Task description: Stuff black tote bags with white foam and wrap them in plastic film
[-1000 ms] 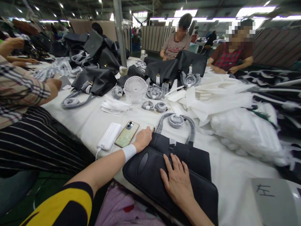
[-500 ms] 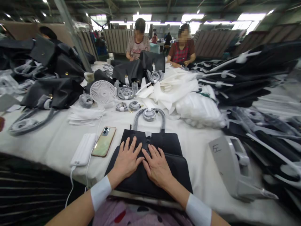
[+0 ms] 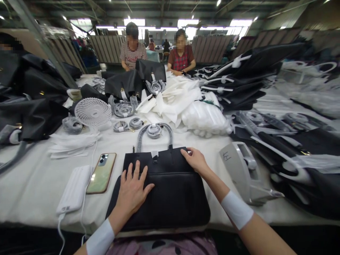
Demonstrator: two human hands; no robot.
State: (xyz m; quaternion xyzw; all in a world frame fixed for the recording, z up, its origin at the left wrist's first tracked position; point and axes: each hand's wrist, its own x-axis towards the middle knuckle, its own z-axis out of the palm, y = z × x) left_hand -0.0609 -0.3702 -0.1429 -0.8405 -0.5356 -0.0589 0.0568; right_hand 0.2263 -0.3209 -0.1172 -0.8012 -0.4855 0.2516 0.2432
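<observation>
A black handbag lies flat on the white-covered bench, in the lower centre of the frame. Its base faces the bottom edge and its wrapped handle points to the top edge, framing a coiled strap. The body's long axis runs left to right across the frame.

The left hand grasps nothing: it is laid palm down with fingers spread over the left part of the bag. The right hand appears to pinch the bag's upper right corner between thumb and fingers; how firmly, I cannot tell.

The step in hand looks like straightening and smoothing the bag's upper part. I judge that the next move calls for steady left-palm pressure and a light right-hand pull that avoids creasing the corner. A phone lies left of the bag, a grey tape dispenser right of it.
</observation>
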